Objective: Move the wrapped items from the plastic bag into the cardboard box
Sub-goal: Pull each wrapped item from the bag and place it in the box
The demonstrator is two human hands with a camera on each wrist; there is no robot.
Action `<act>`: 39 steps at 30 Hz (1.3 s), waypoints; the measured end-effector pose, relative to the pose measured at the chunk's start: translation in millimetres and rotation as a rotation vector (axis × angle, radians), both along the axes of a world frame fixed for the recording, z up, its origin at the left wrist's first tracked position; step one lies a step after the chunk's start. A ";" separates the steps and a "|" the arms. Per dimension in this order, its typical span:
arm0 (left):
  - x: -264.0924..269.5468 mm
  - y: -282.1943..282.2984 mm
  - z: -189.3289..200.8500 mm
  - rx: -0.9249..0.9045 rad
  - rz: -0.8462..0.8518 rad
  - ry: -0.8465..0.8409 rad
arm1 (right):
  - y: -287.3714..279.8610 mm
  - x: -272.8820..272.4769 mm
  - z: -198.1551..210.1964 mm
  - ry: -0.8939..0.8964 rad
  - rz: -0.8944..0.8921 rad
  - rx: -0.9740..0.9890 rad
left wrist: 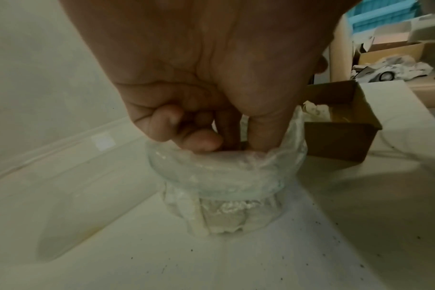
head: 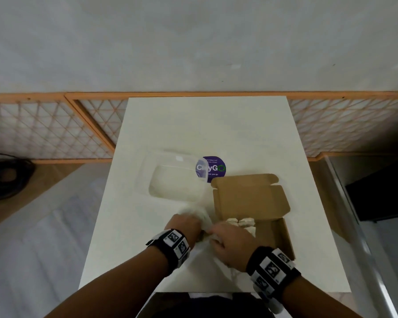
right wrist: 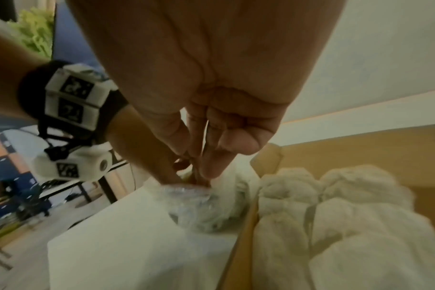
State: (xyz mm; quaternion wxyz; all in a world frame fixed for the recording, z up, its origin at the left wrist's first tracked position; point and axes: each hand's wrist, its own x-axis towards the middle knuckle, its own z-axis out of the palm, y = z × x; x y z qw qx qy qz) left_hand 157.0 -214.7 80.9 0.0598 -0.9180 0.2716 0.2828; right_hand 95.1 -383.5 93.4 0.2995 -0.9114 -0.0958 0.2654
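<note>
A clear plastic bag (head: 201, 214) stands on the white table (head: 136, 237), just left of the open cardboard box (head: 274, 235). My left hand (head: 198, 222) grips the bag's rolled rim (left wrist: 224, 176), with the thumb and curled fingers at its mouth. Wrapped pale items (left wrist: 224, 217) show through the bag's bottom. My right hand (head: 213, 230) meets the left one, and its thumb and fingers (right wrist: 206, 168) pinch together at the bag's mouth (right wrist: 199, 208), tips hidden. Several wrapped items (right wrist: 335, 215) lie in the box's near left corner (head: 241, 222).
A clear plastic container (head: 175, 182) sits behind the bag, partly over a round purple sticker (head: 214, 167). The box's lid flap (head: 246, 191) lies open toward the far side. The table's near edge (head: 216, 291) is close to my body.
</note>
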 end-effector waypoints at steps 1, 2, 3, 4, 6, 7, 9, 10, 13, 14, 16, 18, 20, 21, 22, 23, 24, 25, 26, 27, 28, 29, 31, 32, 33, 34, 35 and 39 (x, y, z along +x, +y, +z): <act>2.3 -1.0 0.1 -0.007 0.014 -0.020 | 6.7 2.2 -5.0 0.015 0.047 -0.010; 4.7 -0.3 -1.5 -0.018 0.022 -0.035 | 12.6 4.2 -8.3 0.037 0.080 -0.031; 6.6 1.9 -3.1 -0.025 0.028 -0.037 | 16.8 5.3 -12.2 0.061 0.101 -0.057; 8.1 4.5 -4.2 -0.041 0.041 -0.033 | 19.9 5.9 -14.3 0.080 0.110 -0.085; 9.4 10.5 -2.8 -0.106 0.103 0.026 | 22.1 5.5 -17.2 0.119 0.099 -0.131; 9.8 14.0 -0.5 -0.142 0.154 0.072 | 22.0 5.1 -17.9 0.138 0.082 -0.137; 10.6 23.5 7.1 -0.220 0.257 0.158 | 18.8 4.3 -19.5 0.170 0.041 -0.114; 11.3 29.0 11.2 -0.273 0.316 0.178 | 16.3 4.3 -20.0 0.185 0.015 -0.092; 11.3 46.3 29.8 -0.464 0.484 0.209 | 7.6 5.0 -13.1 0.196 -0.086 0.017; 9.8 50.1 38.0 -0.525 0.519 0.217 | 4.6 5.8 -7.1 0.187 -0.119 0.052; 6.2 54.6 54.4 -0.633 0.578 0.255 | -0.6 8.1 7.7 0.150 -0.169 0.129; 3.0 56.4 69.8 -0.731 0.612 0.283 | -3.1 11.2 25.3 0.116 -0.224 0.247; -0.6 56.2 81.6 -0.817 0.638 0.300 | -2.3 14.4 41.4 0.100 -0.270 0.379; -2.7 55.5 86.1 -0.861 0.658 0.316 | -0.9 16.2 48.0 0.092 -0.280 0.427; -5.0 54.5 89.8 -0.901 0.680 0.331 | 1.2 17.4 53.5 0.080 -0.281 0.466; -6.8 53.8 92.6 -0.938 0.696 0.337 | 3.9 18.1 58.3 0.065 -0.280 0.497; -8.4 53.7 94.5 -0.971 0.706 0.336 | 7.0 18.1 61.7 0.048 -0.284 0.521; -9.8 54.0 95.5 -1.000 0.711 0.334 | 9.6 17.7 63.5 0.026 -0.292 0.532; -10.9 54.5 96.7 -1.023 0.716 0.332 | 11.4 17.1 64.2 0.003 -0.301 0.534; -12.1 55.1 97.8 -1.041 0.723 0.331 | 12.4 16.2 64.7 -0.016 -0.304 0.532; -13.3 55.3 99.8 -1.058 0.729 0.331 | 12.7 15.0 64.2 -0.034 -0.301 0.530; -14.6 55.1 102.1 -1.077 0.737 0.333 | 12.4 13.8 64.3 -0.050 -0.294 0.520; -17.3 55.3 106.9 -1.121 0.760 0.341 | 10.4 10.9 62.0 -0.068 -0.284 0.482; -18.5 56.0 108.7 -1.139 0.771 0.342 | 9.5 9.0 60.8 -0.072 -0.284 0.466; -19.4 57.0 109.7 -1.153 0.784 0.340 | 8.5 6.7 59.9 -0.078 -0.287 0.455; -19.9 58.2 110.1 -1.160 0.798 0.336 | 7.3 4.3 58.6 -0.085 -0.291 0.449; -20.2 59.5 109.4 -1.161 0.812 0.327 | 6.0 1.9 57.6 -0.086 -0.295 0.442; -22.9 61.5 103.9 -1.152 0.843 0.313 | 3.8 -5.9 59.9 -0.106 -0.290 0.427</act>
